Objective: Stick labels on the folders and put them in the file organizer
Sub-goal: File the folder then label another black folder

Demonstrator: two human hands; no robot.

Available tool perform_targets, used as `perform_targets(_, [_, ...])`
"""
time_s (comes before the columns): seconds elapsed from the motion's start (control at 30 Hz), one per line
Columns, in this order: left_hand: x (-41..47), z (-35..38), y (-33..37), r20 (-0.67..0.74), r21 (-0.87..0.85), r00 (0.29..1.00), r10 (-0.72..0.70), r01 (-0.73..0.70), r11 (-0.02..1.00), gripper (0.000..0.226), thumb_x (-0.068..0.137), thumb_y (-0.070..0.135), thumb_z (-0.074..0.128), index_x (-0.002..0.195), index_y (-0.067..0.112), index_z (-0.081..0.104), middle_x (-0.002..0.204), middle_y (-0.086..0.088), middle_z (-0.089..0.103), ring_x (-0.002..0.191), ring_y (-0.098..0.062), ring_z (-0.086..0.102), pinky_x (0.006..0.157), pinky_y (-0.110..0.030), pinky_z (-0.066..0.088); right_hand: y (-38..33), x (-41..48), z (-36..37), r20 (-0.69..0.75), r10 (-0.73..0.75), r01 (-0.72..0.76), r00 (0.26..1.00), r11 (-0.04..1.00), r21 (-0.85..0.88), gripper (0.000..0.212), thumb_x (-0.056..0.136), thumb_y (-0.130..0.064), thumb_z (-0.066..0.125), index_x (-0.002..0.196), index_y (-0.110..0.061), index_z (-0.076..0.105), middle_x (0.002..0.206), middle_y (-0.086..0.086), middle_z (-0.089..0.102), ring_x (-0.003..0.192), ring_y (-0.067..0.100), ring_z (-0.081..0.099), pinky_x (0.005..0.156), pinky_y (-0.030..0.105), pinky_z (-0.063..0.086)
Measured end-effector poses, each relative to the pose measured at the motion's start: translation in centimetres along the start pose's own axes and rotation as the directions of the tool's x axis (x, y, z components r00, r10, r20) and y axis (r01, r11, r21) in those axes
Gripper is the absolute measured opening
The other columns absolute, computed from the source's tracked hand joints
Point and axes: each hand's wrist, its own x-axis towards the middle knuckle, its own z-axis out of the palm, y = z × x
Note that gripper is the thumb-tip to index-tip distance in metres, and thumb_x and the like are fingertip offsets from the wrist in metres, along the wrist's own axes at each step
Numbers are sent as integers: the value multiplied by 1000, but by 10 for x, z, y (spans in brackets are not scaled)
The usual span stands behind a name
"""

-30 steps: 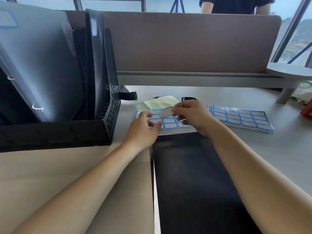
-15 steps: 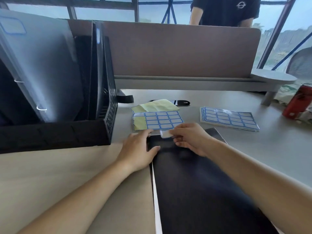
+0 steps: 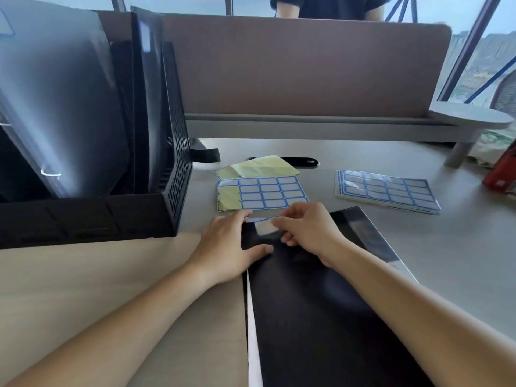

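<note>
A black folder [image 3: 321,303] lies flat on the desk in front of me. My right hand [image 3: 310,233] pinches a white label with a blue border [image 3: 264,227] at the folder's top left corner. My left hand [image 3: 226,247] lies on the folder's left edge with fingers spread, its fingertips beside the label. A partly used label sheet [image 3: 265,192] sits just beyond the hands. The black mesh file organizer [image 3: 170,169] stands at the left with several dark folders [image 3: 64,107] upright in it.
A stack of full label sheets [image 3: 388,191] lies at the right. Yellow backing paper [image 3: 262,166] rests behind the used sheet. A red can [image 3: 502,169] sits at the far right edge. A brown divider panel [image 3: 307,68] closes the back, and a person stands beyond it.
My right hand carried the peeled label from the sheet down to the folder's top left corner. My left hand moved from the sheet onto the folder's left edge.
</note>
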Motion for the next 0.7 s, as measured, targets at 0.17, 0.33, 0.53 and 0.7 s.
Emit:
perform_targets(0.17, [-4, 0, -1, -28, 28, 999, 19, -18, 999, 81, 79, 62, 67, 143, 22, 38, 143, 6, 52, 134, -17, 39, 110, -34, 33, -21, 5, 3, 40, 143, -143, 989, 990, -8, 12, 84, -15, 75, 85, -6, 67, 66, 6, 68, 51, 14, 61, 48, 22, 51])
perform_targets(0.33, [-6, -6, -6, 3, 49, 998, 56, -56, 997, 75, 82, 61, 65, 141, 22, 39, 144, 8, 51, 135, -14, 40, 110, -31, 33, -26, 8, 16, -2, 172, -172, 985, 981, -86, 13, 80, -19, 74, 82, -8, 67, 69, 2, 72, 42, 12, 54, 38, 20, 36])
perform_targets(0.53, [-6, -11, -7, -14, 107, 993, 120, -118, 987, 65, 82, 61, 65, 133, 24, 51, 128, 6, 61, 124, -17, 50, 102, -32, 40, -19, 12, 10, 33, 192, -192, 981, 981, -14, 12, 83, -12, 76, 81, -5, 66, 70, 9, 70, 37, 11, 51, 36, 19, 38])
perform_targets(0.7, [-11, -4, -7, -35, 287, 968, 248, -228, 931, 51, 86, 59, 42, 102, 21, 71, 106, 5, 70, 97, -23, 64, 82, -39, 54, -17, 11, 10, 42, 186, -186, 982, 983, -4, 14, 82, -12, 77, 77, -6, 65, 68, 10, 69, 37, 12, 52, 37, 19, 40])
